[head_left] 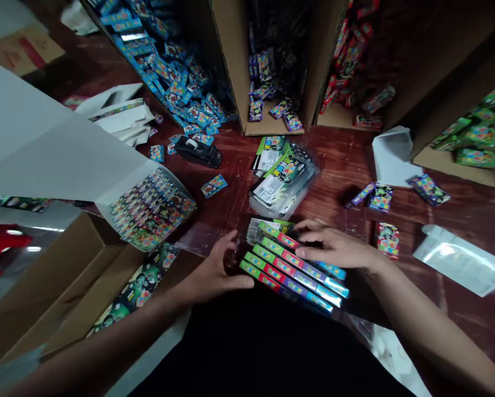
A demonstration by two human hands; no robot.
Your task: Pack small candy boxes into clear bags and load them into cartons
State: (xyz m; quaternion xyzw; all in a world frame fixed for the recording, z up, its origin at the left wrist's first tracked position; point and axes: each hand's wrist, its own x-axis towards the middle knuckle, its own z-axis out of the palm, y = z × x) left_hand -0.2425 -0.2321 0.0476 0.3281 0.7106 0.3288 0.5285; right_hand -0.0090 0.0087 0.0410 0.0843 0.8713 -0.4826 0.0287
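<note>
Several rows of small candy boxes [286,264], with green, red, purple and blue ends, lie side by side in front of my body. My right hand [330,245] is closed on the far row, thumb and fingers bent over its top. At the left end of the rows my left hand [216,275] is open, its thumb stretched toward the nearest row and its fingers apart. Beyond the rows, a printed clear bag [257,229] is partly covered by them. Further off lies a pile of printed clear plastic bags [282,179].
Upright cartons of blue boxes [176,77], purple boxes [280,107], red boxes [349,55] and green boxes [483,132] line the back. A black tape dispenser [197,151], a filled white display box [152,207], and a clear packet [464,259] surround the work area. An open brown carton [60,275] stands left.
</note>
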